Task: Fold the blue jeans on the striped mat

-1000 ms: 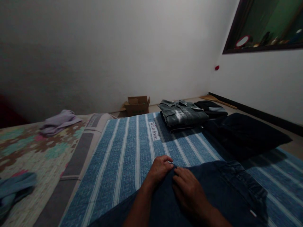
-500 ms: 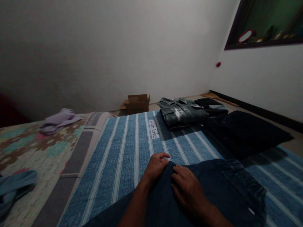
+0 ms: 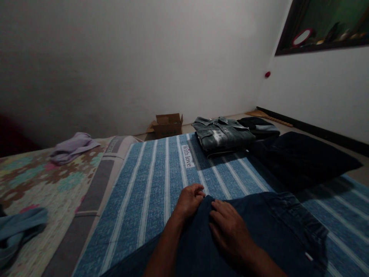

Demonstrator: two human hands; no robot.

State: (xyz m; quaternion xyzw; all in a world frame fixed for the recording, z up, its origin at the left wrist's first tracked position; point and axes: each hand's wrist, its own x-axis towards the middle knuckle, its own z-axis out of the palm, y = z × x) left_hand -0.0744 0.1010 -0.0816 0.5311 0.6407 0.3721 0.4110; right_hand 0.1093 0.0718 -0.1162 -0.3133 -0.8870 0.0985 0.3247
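Dark blue jeans (image 3: 256, 227) lie across the near part of the striped bed cover, their gathered waistband (image 3: 307, 219) at the right. A small pale tag shows near that waistband. At the far edge of the cloth, my left hand (image 3: 188, 202) is closed with curled fingers, gripping the jeans beside a raised fold. Just to its right my right hand (image 3: 229, 227) rests on top, fingers bent and closed on the same fabric. The thumb tips and the cloth between the fingers are hidden.
A folded grey denim jacket (image 3: 221, 134) and dark folded clothes (image 3: 302, 159) lie beyond, at the right. The blue striped cover (image 3: 155, 173) bears a "With love" label. Lilac cloth (image 3: 72, 148) and blue-grey cloth (image 3: 25, 227) lie left. A cardboard box (image 3: 168, 125) stands by the wall.
The view has shifted slightly. My left fingers are a little more curled at the cloth's edge; my right hand and the jeans stay nearly as they were.
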